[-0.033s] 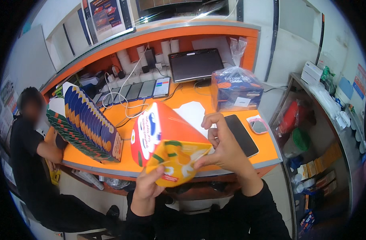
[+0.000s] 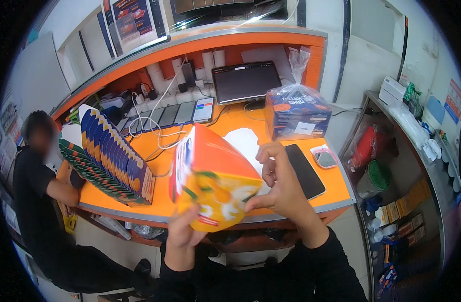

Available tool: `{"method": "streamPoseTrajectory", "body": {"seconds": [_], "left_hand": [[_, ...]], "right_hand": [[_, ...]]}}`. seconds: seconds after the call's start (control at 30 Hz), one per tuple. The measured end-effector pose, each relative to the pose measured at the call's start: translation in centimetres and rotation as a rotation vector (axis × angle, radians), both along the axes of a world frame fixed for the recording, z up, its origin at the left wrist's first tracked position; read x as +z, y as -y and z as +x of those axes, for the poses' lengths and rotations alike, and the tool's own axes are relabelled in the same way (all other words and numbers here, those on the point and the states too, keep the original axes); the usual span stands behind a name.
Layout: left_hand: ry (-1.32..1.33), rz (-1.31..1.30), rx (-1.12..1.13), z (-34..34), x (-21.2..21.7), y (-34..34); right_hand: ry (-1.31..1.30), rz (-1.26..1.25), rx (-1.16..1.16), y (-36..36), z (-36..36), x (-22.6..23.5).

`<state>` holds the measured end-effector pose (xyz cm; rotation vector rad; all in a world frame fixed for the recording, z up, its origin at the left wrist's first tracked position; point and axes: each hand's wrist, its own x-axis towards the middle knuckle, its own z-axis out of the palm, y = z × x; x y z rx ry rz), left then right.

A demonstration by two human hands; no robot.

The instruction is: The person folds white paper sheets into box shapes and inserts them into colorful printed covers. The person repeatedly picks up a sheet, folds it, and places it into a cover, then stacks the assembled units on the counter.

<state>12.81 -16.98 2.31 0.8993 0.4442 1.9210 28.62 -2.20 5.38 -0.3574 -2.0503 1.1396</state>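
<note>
A red and yellow folding paperboard food box [image 2: 220,166] is held tilted above the front of the orange counter, its printed faces smeared by motion. My left hand [image 2: 185,229] grips its lower left corner, thumb on the yellow side. At the box's right edge, my right hand [image 2: 278,178] has its fingers curled and its thumb against the yellow side; the fingertips are partly hidden. Behind the box lies a white paper piece [image 2: 244,142]. A nested stack of blue and green printed cartons [image 2: 114,156] stands to the left.
On the orange counter [image 2: 336,189] lie a black tablet [image 2: 303,171], a pink-edged small item [image 2: 324,157] and a bagged pack of blue boxes [image 2: 298,113]. Phones [image 2: 182,113], white cables and a monitor [image 2: 245,80] sit behind. A co-worker [image 2: 34,201] is at the left; a metal shelf [image 2: 371,100] stands right.
The food box has swung slightly to the right and turned, showing less of its red and white left face. My left hand has moved slightly with it; my right hand is nearly still.
</note>
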Motion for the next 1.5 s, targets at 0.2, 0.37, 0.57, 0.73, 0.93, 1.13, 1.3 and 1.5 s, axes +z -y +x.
{"method": "streamPoseTrajectory", "body": {"seconds": [0.2, 0.37, 0.57, 0.73, 0.93, 1.13, 1.3, 1.5], "left_hand": [[0.254, 0.243, -0.248, -4.8, -0.1, -1.8], [0.334, 0.103, -0.174, -3.1, 0.7, -2.4], [0.065, 0.239, -0.082, 0.7, -2.4, -2.1], [0.128, 0.112, 0.0, -1.3, -2.3, -1.3], [0.029, 0.105, 0.024, -0.7, -2.1, -1.0], [-1.383, -0.038, 0.897, 0.9, -5.5, 0.4], [-0.748, -0.193, 0.449, 1.5, -1.3, 0.4], [-0.261, -0.101, -0.064, -0.5, 5.1, 0.4]], "right_hand": [[0.001, -0.52, 0.563, 0.1, 0.8, -4.8], [-0.535, -0.893, 0.531, 3.2, -1.0, -2.9], [-0.355, -0.698, 0.377, 5.0, -2.1, -1.4], [0.047, -0.264, 0.234, 3.4, 0.5, -2.3], [-0.332, 0.192, -0.266, 4.0, -0.6, -0.1], [-0.149, 0.277, -0.306, 4.1, -0.6, -0.3], [-0.364, 0.36, -0.248, 4.8, -2.0, 0.2], [-0.255, 0.822, -0.134, 1.5, 1.8, 3.8]]}}
